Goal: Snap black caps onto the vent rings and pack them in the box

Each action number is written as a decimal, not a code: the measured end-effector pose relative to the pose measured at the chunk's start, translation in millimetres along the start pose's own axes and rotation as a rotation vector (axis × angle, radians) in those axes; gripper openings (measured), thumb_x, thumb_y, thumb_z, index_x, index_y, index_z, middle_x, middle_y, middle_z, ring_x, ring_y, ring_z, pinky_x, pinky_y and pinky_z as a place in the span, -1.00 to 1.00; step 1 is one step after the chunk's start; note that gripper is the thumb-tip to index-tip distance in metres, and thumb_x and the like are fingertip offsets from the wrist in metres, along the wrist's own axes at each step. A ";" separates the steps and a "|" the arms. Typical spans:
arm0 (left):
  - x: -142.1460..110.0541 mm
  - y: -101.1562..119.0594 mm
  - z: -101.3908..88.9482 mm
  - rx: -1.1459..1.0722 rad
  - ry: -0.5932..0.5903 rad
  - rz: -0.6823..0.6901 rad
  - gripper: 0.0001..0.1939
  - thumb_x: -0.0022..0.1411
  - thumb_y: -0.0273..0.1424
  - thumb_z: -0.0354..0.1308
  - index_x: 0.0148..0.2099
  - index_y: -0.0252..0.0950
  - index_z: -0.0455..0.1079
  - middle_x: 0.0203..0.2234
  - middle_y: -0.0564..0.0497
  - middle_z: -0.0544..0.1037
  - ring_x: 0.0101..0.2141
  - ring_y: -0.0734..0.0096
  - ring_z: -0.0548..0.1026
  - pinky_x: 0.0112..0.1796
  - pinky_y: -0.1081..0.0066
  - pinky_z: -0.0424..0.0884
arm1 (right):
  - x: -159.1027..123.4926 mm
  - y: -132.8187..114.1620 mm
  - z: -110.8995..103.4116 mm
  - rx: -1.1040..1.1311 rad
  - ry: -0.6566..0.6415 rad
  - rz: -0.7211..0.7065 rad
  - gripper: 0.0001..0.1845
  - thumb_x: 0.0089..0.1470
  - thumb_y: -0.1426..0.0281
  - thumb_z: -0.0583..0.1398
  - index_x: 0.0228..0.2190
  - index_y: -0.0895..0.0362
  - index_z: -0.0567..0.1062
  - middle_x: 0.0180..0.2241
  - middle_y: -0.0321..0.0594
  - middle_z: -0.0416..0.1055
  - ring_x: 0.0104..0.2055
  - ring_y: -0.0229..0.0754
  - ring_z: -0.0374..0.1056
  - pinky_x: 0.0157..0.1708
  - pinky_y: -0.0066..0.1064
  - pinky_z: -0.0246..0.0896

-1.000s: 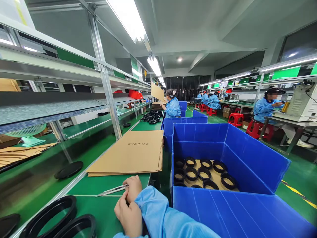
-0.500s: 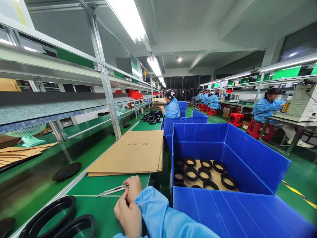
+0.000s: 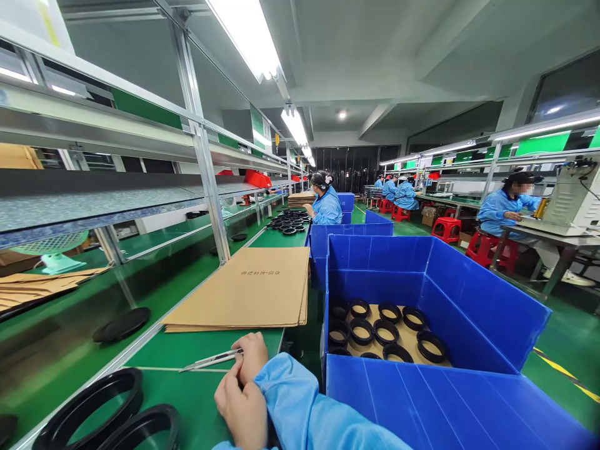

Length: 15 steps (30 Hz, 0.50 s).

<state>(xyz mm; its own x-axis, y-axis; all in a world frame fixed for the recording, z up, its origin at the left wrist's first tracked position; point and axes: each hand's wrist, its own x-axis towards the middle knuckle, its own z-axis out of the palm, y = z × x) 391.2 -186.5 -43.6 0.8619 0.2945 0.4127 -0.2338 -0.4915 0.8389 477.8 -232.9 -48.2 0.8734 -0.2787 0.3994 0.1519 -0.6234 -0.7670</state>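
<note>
A long factory hall runs back to a dark curtain on the far wall. From that curtain toward the camera, strip lights hang in a row from the white ceiling. Left of the curtain, a green workbench stretches forward under a metal shelf frame. Right of the curtain, more benches stand with red stools beside them. The floor is glossy green, with a yellow-and-black stripe at the near right. A dark window sits high on the right wall.
</note>
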 end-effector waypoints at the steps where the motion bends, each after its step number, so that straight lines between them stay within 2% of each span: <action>1: 0.0 -0.2 0.2 0.004 0.000 0.001 -0.55 0.17 -0.46 -0.05 0.08 -0.36 0.43 -0.07 -0.21 0.49 0.07 0.02 0.34 0.18 0.10 0.26 | 0.2 0.1 0.0 -0.002 -0.002 0.002 -0.62 -0.07 0.73 0.24 -0.29 0.09 0.63 -0.22 -0.21 0.50 -0.07 -0.11 0.33 -0.11 -0.40 0.23; 8: -0.1 1.9 -0.4 -0.002 -0.014 -0.012 -0.54 0.16 -0.46 -0.06 0.08 -0.42 0.43 -0.06 -0.28 0.49 0.08 -0.03 0.33 0.18 0.03 0.26 | 3.2 2.9 0.3 -0.018 -0.031 -0.006 -0.65 -0.06 0.71 0.25 -0.27 0.10 0.63 -0.21 -0.19 0.52 -0.07 -0.11 0.33 -0.10 -0.41 0.23; 15: -1.2 -2.4 -0.2 -0.051 -0.009 -0.028 -0.60 0.14 -0.47 -0.03 -0.01 -0.30 0.46 -0.07 -0.20 0.48 0.07 -0.02 0.35 0.17 0.02 0.25 | 5.1 2.4 -1.5 -0.029 -0.039 0.003 -0.63 -0.10 0.72 0.22 -0.32 0.09 0.62 -0.25 -0.18 0.52 -0.10 -0.07 0.34 -0.14 -0.37 0.24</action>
<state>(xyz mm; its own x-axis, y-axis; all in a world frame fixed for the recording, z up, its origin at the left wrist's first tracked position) 390.6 -185.5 -46.0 0.8721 0.3003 0.3864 -0.2324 -0.4407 0.8671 481.9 -236.9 -47.3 0.8911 -0.2525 0.3769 0.1363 -0.6433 -0.7533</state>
